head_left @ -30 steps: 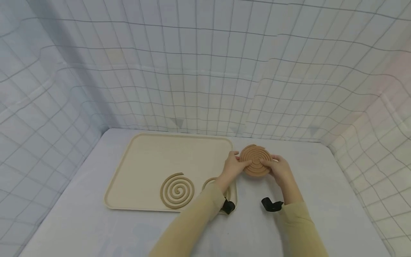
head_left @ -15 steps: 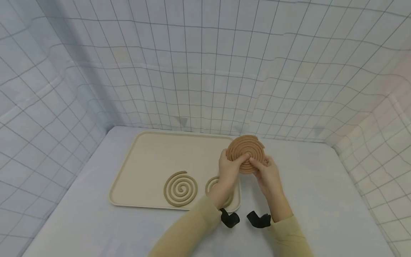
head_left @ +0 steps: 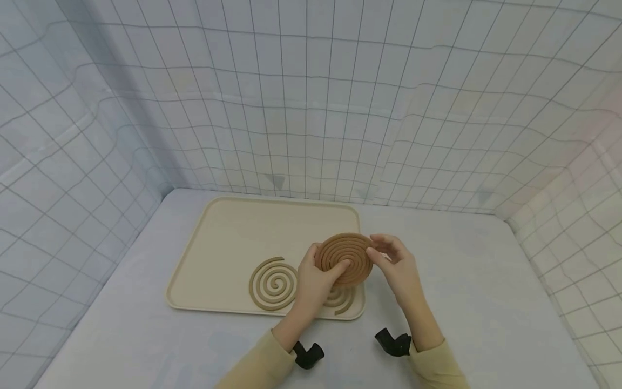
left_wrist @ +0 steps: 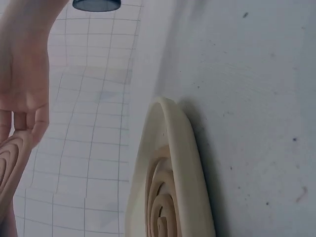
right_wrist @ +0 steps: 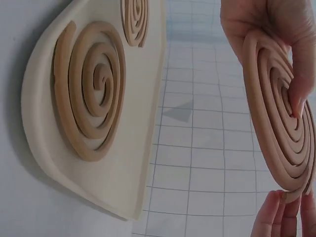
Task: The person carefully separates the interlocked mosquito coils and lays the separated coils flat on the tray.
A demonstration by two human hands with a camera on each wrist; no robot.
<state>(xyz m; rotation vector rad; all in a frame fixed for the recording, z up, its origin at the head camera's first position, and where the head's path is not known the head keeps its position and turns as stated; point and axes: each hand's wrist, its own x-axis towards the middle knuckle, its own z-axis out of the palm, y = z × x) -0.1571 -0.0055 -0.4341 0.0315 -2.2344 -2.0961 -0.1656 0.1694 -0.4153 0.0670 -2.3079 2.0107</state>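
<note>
My left hand (head_left: 316, 278) holds a tightly wound brown mosquito coil (head_left: 352, 254) from its left side, its thumb pressed on the centre. At the coil's right edge, the right hand (head_left: 399, 267) pinches the rim; its fingertips show at the bottom of the right wrist view. The coil is tilted, above the right part of a cream tray (head_left: 228, 232). On that tray lie two loose-wound spiral coils: the left coil (head_left: 291, 292) is partly behind the left hand, and the right coil (right_wrist: 86, 89) is partly covered in the head view.
The tray stands on a white table (head_left: 461, 281). A white curtain with dark grid lines (head_left: 311, 108) surrounds the back and sides. Black wrist devices (head_left: 308, 355) sit below both hands.
Both hands have carried the brown coil leftward, from beside the tray to above its right part. My right thumb has moved from the coil's centre to its right edge.
</note>
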